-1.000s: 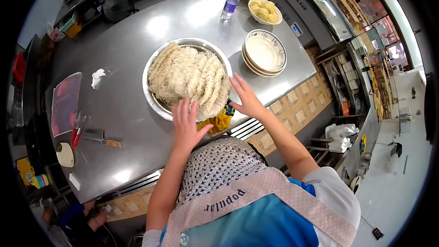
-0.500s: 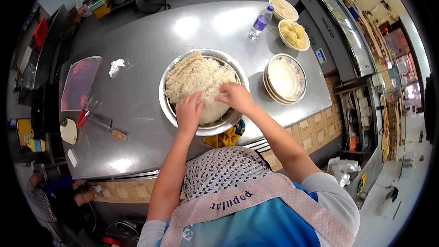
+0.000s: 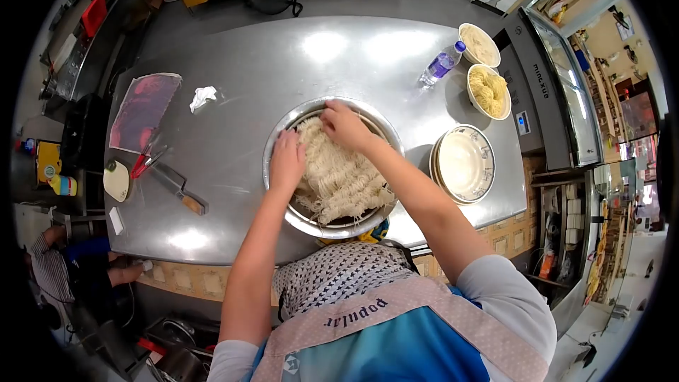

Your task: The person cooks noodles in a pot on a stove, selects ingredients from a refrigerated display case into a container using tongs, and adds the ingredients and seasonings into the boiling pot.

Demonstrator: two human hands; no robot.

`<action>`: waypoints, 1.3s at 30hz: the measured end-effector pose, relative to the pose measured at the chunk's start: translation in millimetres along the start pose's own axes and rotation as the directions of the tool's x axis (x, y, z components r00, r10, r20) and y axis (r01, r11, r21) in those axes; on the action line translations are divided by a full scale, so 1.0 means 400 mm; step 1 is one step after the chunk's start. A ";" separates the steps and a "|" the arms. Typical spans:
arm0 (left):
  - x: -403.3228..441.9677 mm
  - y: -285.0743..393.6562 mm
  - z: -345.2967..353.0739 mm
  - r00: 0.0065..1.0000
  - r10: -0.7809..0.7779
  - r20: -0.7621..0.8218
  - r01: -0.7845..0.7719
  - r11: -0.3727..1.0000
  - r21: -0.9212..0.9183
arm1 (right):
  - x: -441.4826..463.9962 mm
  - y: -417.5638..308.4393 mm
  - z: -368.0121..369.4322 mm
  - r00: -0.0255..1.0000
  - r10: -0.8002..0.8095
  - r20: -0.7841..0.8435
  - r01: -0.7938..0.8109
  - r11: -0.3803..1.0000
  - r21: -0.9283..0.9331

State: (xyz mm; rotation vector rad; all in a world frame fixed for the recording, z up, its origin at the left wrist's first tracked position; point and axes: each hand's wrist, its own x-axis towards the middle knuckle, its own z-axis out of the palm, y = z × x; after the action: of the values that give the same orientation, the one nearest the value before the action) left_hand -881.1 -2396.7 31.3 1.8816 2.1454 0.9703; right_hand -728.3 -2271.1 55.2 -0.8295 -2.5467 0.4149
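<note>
Apron cloth [image 3: 357, 311] is seen nearest, with the word "popular" printed on its band, read upside down from this view. Just beyond it, a yellow and blue cloth [image 3: 375, 232] is partly covered by the near side of a metal basin [image 3: 304, 225]. Inside the basin, pale noodles [image 3: 346, 187] are heaped in wavy strands, mostly on the near side of the fingers and under the right forearm.

The left hand [image 3: 288, 159] is laid at the left edge of the noodles, its fingers kept close together and pointed away from the body. The right hand [image 3: 346, 129] is set at their far edge, its fingers curled down beside the basin's far rim. Whether strands are pinched by either hand cannot be told, as the fingertips are partly hidden.

On the tabletop [image 3: 233, 120], a wooden-handled knife [image 3: 192, 204] is placed left of the basin, and patterned bowls [image 3: 465, 164] are stacked to its right. Farther off, a bottle [image 3: 440, 66] is wrapped in a purple label, its wording too small to be read. Beside it are set a bowl of yellow noodles [image 3: 488, 92] and a bowl of paler ones [image 3: 479, 44]. On the grey display cabinet [image 3: 541, 92] beyond, what looks like "MINGXUE" is lettered.
</note>
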 end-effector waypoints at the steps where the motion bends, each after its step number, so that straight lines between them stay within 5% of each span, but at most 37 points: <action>1: -0.015 0.031 -0.024 0.994 -0.088 0.058 0.096 0.984 -0.148 | -0.025 -0.013 -0.017 0.993 0.086 0.082 -0.098 0.985 0.142; 2: -0.030 0.048 -0.049 0.989 -0.104 0.106 0.121 0.978 -0.172 | -0.049 -0.024 -0.033 0.971 0.161 0.176 -0.205 0.940 0.273; 5: -0.068 0.054 -0.084 0.970 -0.127 0.209 0.181 0.946 -0.268 | -0.105 -0.058 -0.086 0.994 0.104 0.028 -0.108 0.963 0.246; 8: -0.085 0.024 -0.074 0.972 -0.112 0.208 0.169 0.945 -0.279 | -0.117 -0.052 -0.104 0.977 0.058 0.205 -0.094 0.981 0.171; 12: -0.042 -0.025 -0.077 0.810 -0.264 0.524 0.476 0.819 -0.322 | -0.083 -0.016 -0.062 0.980 0.080 0.180 -0.111 0.980 0.167; 14: -0.035 -0.042 -0.078 0.857 -0.211 0.469 0.437 0.781 -0.447 | -0.056 -0.017 -0.067 0.954 0.121 0.276 -0.163 0.978 0.132; 18: 0.005 -0.012 -0.151 0.872 -0.254 0.418 0.412 0.842 -0.347 | -0.002 -0.041 -0.144 0.955 0.245 0.167 -0.273 0.946 0.173; 19: 0.018 0.014 -0.188 0.864 -0.286 0.416 0.428 0.852 -0.303 | 0.006 -0.035 -0.159 0.983 0.175 0.057 -0.182 0.967 0.178; 25: 0.107 0.079 -0.362 0.952 -0.107 0.286 0.265 0.756 -0.598 | 0.056 -0.122 -0.407 0.961 0.221 0.167 -0.272 0.862 0.428; 28: 0.133 0.113 -0.412 0.926 -0.162 0.342 0.375 0.512 -0.773 | 0.075 -0.111 -0.450 0.912 0.281 0.299 -0.407 0.715 0.569; 30: 0.113 0.067 -0.354 0.860 -0.096 0.501 0.503 -0.008 -0.864 | 0.074 -0.084 -0.417 0.825 0.381 0.417 -0.559 0.447 0.699; 32: 0.044 0.084 -0.280 0.810 0.047 0.585 0.522 -0.512 -0.682 | 0.048 -0.022 -0.320 0.729 0.444 0.521 -0.635 0.155 0.756; 33: 0.007 0.073 -0.233 0.807 0.080 0.585 0.517 -0.574 -0.635 | 0.021 0.010 -0.247 0.668 0.400 0.627 -0.638 -0.125 0.760; 35: -0.051 0.050 -0.147 0.807 0.089 0.584 0.504 -0.619 -0.603 | -0.054 -0.011 -0.176 0.523 0.436 0.732 -0.704 -0.264 0.660; 38: -0.097 0.045 -0.090 0.815 -0.121 0.567 0.481 -0.403 -0.779 | -0.136 -0.031 -0.094 0.713 0.475 0.515 -0.539 -0.098 0.837; 39: -0.104 0.046 -0.085 0.795 -0.134 0.591 0.507 -0.386 -0.770 | -0.147 -0.047 -0.090 0.767 0.492 0.412 -0.529 0.122 0.840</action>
State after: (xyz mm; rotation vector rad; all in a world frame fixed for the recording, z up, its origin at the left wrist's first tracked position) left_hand -873.2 -2447.7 55.0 0.2567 0.6941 1.4098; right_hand -677.1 -2316.5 75.9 -1.1155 -1.3618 1.9229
